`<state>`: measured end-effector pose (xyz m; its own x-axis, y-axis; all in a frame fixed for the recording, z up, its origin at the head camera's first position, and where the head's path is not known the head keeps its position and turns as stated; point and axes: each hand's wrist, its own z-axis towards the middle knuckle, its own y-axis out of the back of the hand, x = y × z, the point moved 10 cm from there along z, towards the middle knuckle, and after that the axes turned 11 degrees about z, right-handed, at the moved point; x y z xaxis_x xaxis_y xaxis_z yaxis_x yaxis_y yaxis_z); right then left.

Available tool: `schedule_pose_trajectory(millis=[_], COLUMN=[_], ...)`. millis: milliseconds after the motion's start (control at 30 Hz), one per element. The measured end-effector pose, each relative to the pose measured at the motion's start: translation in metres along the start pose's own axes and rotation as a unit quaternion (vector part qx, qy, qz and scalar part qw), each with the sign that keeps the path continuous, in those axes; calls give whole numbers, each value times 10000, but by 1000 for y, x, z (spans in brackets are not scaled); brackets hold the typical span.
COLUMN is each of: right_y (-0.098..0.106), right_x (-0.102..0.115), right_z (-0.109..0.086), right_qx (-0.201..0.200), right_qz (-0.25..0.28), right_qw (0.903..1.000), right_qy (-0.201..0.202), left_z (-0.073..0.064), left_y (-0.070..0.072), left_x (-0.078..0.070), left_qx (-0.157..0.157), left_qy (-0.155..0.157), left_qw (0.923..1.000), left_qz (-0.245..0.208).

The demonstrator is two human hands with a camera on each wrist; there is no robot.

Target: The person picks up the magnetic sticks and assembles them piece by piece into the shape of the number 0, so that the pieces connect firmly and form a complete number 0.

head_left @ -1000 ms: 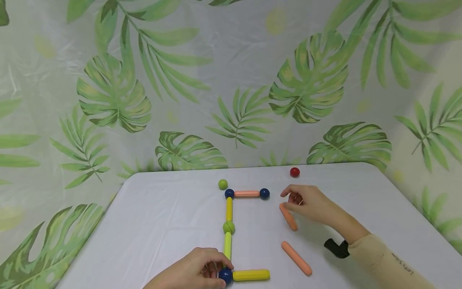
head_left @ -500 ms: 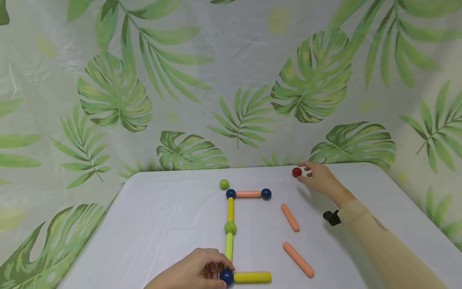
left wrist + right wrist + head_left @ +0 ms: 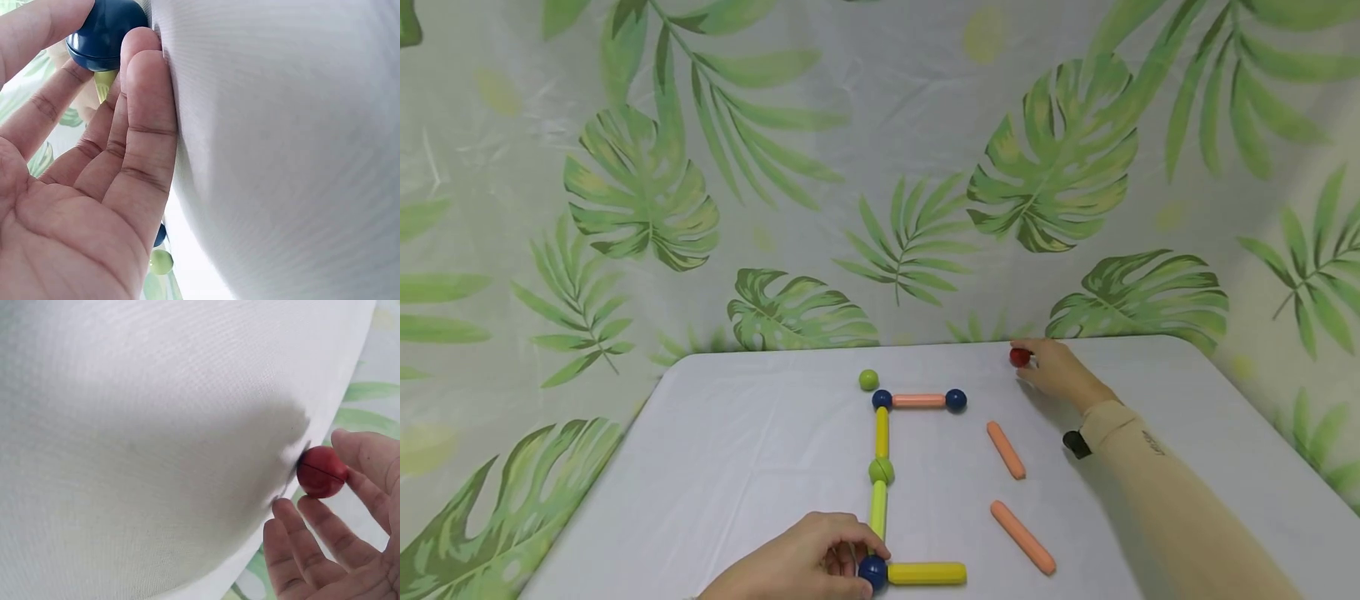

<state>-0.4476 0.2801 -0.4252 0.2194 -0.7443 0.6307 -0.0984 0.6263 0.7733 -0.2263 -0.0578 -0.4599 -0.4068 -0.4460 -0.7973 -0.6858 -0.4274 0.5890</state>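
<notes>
Right hand [image 3: 1057, 369] neared leafy backdrop [image 3: 917, 175] across table [image 3: 760, 442], fingers apart; left [image 3: 820, 554] pinches blue ball [image 3: 873, 573].

Table [image 3: 730, 450]: open stretch left of centre.
Stick chain [image 3: 882, 433]: bars the centre, open toward the right.
Loose sticks [image 3: 1023, 537]: right of centre, passable gap left of them.
Sleeve [image 3: 1157, 475]: crosses lower right.
Curtain [image 3: 895, 150]: walls the far edge.

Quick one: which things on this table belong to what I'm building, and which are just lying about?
Likely part of it:
near blue ball, pinched by your left hand
joined frame of sticks and balls
red ball, between your right hand's fingers

Lying apart, perhaps spares:
near orange stick
far orange stick
far green ball
</notes>
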Motion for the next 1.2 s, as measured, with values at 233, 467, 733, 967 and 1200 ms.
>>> schedule_pose_trajectory(millis=[233, 467, 733, 967, 1200], right_y=[-1, -1, 5, 9, 4], right_x=[-2, -5, 2, 26, 47], right_z=[2, -2, -12, -34, -63], right_qx=[-101, -43, 30, 50, 195], right_qz=[32, 103, 197, 236, 560], right_qw=[9999, 9999, 9997, 9990, 9970], right_qy=[30, -61, -131, 384, 507], left_z=[-1, -1, 0, 0, -1], left_y=[1, 1, 2, 2, 0], left_x=[-1, 0, 1, 3, 4], left_qx=[-34, 8, 15, 7, -1], left_qy=[70, 119, 184, 312, 258], left_qw=[9999, 9999, 9998, 9995, 9997], left_qz=[-63, -84, 21, -9, -53])
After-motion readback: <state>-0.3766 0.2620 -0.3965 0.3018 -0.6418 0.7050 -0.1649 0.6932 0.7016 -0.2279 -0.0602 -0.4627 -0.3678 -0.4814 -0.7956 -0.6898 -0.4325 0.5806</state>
